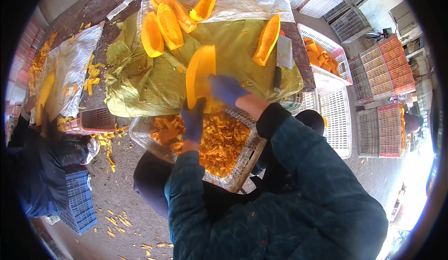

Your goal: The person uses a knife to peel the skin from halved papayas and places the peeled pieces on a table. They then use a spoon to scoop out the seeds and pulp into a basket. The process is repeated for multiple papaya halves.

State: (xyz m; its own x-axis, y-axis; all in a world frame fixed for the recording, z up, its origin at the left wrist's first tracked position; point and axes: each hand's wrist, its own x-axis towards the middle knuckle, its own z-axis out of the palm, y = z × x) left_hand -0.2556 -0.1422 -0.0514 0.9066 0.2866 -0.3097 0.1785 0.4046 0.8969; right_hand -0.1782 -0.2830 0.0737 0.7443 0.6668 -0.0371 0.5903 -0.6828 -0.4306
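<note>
My left hand [193, 120], in a blue-purple glove, grips the lower end of a long peeled pumpkin piece [200, 74] standing above the table's near edge. Against its right side is my right hand [227, 90], gloved alike and blurred; whether it holds a tool cannot be told. Below both hands a white plastic crate [241, 170] holds orange pulp and scraps [218, 144]. Several hollowed pumpkin pieces [169, 27] lie at the back left of the green cloth [227, 39]. Another piece [267, 41] rests at the right, beside a cleaver [284, 51] with a black handle.
Right of the table stand a crate of orange pieces [320, 57] and a white crate [334, 116]. Stacked crates [385, 67] are farther right. At the left, a co-worker's hands hold a long yellow pumpkin piece [45, 92], near a blue crate [78, 200]. Scraps litter the floor.
</note>
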